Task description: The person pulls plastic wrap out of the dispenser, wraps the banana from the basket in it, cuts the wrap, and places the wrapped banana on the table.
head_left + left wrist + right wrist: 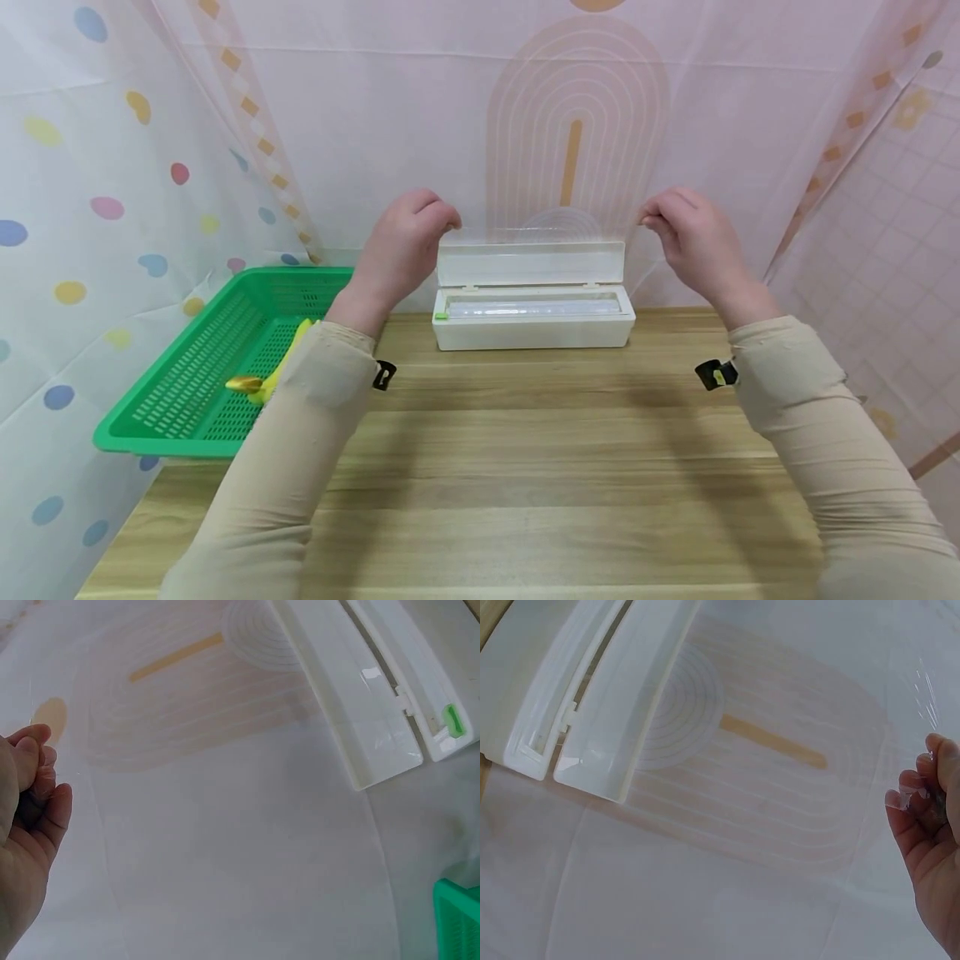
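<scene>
A white cling film dispenser box [534,333] stands at the back of the table, its lid [531,265] raised. Inside lies a roll of film [534,308], with a small green cutter [442,316] at the left end. My left hand [408,242] pinches clear cling film between thumb and fingers, above and left of the box. My right hand [693,242] pinches the film's other side, above and right of it. The see-through sheet spans between both hands over the lid. In the right wrist view, creases in the cling film [928,697] fan out from the fingertips.
A green plastic basket [180,446] sits at the left of the wooden table [540,467]. It holds yellow bananas [288,358], partly hidden behind my left forearm. A patterned curtain [397,108] hangs close behind the box and along both sides.
</scene>
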`<state>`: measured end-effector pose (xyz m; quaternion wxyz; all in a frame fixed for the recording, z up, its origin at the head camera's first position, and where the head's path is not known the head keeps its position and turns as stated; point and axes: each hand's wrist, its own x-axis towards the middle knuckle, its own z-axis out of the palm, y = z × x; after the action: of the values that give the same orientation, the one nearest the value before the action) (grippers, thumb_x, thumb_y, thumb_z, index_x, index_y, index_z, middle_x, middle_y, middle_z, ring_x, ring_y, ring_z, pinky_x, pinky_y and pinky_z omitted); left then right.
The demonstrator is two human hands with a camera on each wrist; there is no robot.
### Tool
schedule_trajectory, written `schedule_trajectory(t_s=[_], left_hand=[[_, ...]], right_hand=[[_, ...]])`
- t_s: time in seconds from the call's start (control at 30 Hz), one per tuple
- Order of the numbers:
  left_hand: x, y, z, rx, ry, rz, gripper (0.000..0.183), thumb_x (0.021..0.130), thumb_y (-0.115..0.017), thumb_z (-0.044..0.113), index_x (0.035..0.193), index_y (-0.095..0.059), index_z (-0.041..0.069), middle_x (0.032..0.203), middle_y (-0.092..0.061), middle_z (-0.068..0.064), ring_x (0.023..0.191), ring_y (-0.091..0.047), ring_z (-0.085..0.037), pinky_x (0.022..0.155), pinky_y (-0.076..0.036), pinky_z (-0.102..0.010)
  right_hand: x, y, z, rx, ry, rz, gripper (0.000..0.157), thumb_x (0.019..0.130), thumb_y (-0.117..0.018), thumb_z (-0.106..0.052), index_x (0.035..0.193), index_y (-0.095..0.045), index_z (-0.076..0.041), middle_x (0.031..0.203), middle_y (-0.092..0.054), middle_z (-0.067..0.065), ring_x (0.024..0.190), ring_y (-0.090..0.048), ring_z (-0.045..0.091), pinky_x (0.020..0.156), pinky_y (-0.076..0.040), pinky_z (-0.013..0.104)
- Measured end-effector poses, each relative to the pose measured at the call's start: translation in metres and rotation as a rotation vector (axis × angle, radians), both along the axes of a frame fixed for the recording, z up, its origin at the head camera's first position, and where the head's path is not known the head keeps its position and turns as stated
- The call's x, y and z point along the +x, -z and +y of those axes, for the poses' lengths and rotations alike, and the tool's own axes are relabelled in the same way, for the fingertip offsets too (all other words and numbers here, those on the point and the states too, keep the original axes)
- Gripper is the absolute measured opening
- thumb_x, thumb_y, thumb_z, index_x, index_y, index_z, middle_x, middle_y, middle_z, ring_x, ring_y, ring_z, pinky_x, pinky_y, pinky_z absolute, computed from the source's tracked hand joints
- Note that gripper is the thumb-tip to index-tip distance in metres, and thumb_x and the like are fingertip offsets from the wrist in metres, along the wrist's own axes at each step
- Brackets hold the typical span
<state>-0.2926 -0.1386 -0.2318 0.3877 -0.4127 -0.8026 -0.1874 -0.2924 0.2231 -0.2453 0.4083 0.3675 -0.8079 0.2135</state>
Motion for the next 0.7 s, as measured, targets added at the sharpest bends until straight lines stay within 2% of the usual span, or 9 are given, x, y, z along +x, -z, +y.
schedule_trajectory(t_s=[0.27, 0.57, 0.63, 0.7], left_hand=[[0.006, -0.009, -0.004, -0.024, 0.053, 0.034, 0.018, 0.086, -0.058, -0.021, 0.09, -0.066, -0.006, 0.085, -0.062, -0.018, 0.082, -0.057, -0.035, 0.077, -0.052, -0.042], [0.012, -0.014, -0.008, -0.058, 0.137, 0.061, 0.016, 0.088, -0.057, -0.019, 0.091, -0.066, -0.005, 0.086, -0.061, -0.017, 0.082, -0.057, -0.034, 0.075, -0.051, -0.041], [0.013, -0.015, -0.009, -0.076, 0.149, 0.062, 0.015, 0.089, -0.058, -0.018, 0.091, -0.066, -0.005, 0.087, -0.061, -0.018, 0.083, -0.056, -0.034, 0.075, -0.051, -0.04], [0.015, -0.017, -0.01, -0.094, 0.153, 0.061, 0.013, 0.089, -0.059, -0.016, 0.093, -0.066, -0.005, 0.088, -0.062, -0.018, 0.084, -0.056, -0.034, 0.076, -0.051, -0.04]], right_hand=[[0.009, -0.006, 0.0, 0.01, -0.028, 0.053, 0.004, 0.09, -0.063, 0.01, 0.088, -0.06, 0.007, 0.085, -0.062, 0.019, 0.079, -0.057, 0.032, 0.069, -0.044, 0.039], [0.013, -0.01, 0.007, 0.048, -0.065, 0.098, 0.007, 0.088, -0.065, 0.011, 0.09, -0.06, 0.006, 0.086, -0.062, 0.019, 0.082, -0.057, 0.033, 0.074, -0.043, 0.036], [0.013, -0.01, 0.008, 0.047, -0.077, 0.105, 0.003, 0.093, -0.062, 0.004, 0.09, -0.06, 0.006, 0.086, -0.062, 0.019, 0.082, -0.057, 0.033, 0.074, -0.043, 0.036], [0.014, -0.011, 0.009, 0.042, -0.089, 0.112, 0.013, 0.098, -0.058, -0.005, 0.091, -0.06, 0.006, 0.085, -0.061, 0.019, 0.081, -0.057, 0.033, 0.074, -0.043, 0.036]])
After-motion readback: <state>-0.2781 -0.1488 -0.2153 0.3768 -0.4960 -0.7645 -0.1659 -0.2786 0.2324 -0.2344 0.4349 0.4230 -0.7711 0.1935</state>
